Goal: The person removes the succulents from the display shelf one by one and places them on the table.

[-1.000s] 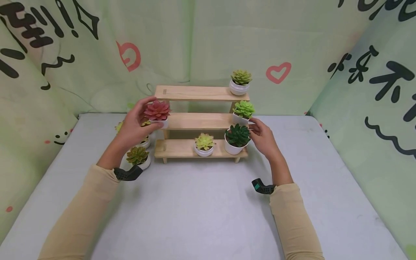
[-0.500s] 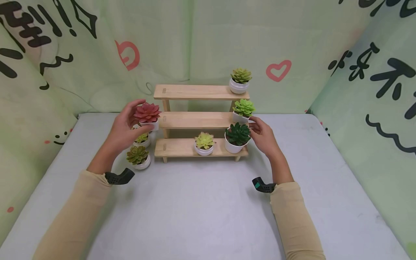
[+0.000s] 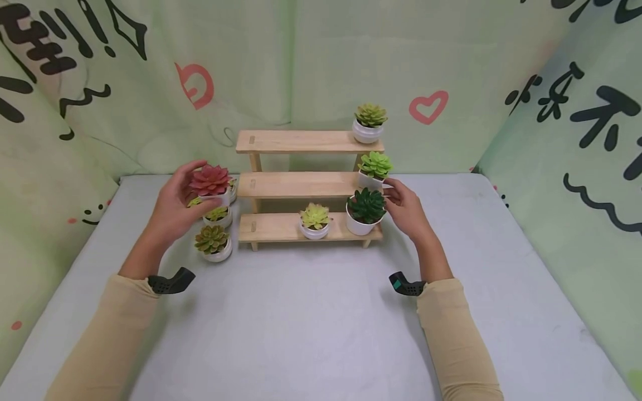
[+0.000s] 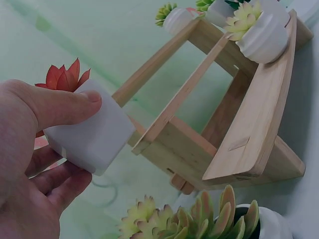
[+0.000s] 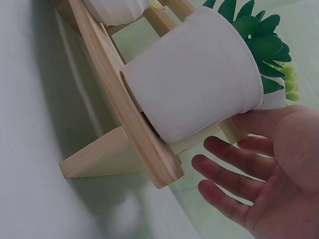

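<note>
My left hand (image 3: 168,209) grips a red succulent (image 3: 209,180) in a square-sided white pot (image 4: 97,132), thumb on one side and fingers on the other. It hangs left of the tiered wooden stand (image 3: 296,185), above several potted succulents. My right hand (image 3: 407,214) is beside the stand's right end, its fingers loosely extended. Its thumb is at the rim of the white pot (image 5: 194,79) holding a dark green succulent (image 3: 367,206) on the bottom tier; whether it touches is unclear. The bright green succulent (image 3: 376,165) stands just behind, on the middle tier.
A yellow-green succulent (image 3: 315,216) sits mid bottom tier; another green succulent (image 3: 370,115) tops the stand's right end. Left of the stand, an olive-green succulent (image 3: 211,239) stands frontmost on the white table (image 3: 301,323), others behind it. A printed green curtain (image 3: 241,67) encloses the back and sides.
My left hand has carried the red succulent leftward and slightly down, away from the stand's middle tier. The right hand has stayed in place.
</note>
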Tool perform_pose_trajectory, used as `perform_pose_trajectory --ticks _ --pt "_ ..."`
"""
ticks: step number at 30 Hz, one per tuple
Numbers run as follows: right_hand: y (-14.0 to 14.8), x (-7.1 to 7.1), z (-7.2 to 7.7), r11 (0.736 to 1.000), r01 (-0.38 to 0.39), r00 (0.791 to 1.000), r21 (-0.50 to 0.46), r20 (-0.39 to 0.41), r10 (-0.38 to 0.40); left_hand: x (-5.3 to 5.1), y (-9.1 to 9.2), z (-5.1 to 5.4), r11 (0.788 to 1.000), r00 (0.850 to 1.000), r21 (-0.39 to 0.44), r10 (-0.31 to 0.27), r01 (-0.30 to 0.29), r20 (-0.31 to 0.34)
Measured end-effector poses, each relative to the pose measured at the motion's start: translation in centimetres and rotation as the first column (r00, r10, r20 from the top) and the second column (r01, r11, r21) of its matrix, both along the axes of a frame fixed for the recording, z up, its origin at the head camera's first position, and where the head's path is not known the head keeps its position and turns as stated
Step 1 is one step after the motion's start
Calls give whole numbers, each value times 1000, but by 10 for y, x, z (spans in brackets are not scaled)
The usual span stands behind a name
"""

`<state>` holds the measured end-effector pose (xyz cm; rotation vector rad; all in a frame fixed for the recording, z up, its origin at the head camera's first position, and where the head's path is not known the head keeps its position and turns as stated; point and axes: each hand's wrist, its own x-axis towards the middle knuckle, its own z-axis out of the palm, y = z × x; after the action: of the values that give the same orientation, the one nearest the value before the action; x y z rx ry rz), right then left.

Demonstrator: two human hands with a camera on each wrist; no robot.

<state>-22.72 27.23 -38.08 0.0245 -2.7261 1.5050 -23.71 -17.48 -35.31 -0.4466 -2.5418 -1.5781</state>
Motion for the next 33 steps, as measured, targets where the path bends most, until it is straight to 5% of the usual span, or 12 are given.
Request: perform_pose_trajectory --ticks 8,16,33 --pt "0 1 1 1000 3 1000 5 9 -3 3 -6 -2 999 998 -4 50 -50 25" --pt "0 1 0 1000 6 1000 7 15 -6 8 -13 -7 999 999 25 42 -42 12" --pt "0 0 0 1000 0 1000 5 -1 0 14 -30 -12 993 993 -38 111 -110 29"
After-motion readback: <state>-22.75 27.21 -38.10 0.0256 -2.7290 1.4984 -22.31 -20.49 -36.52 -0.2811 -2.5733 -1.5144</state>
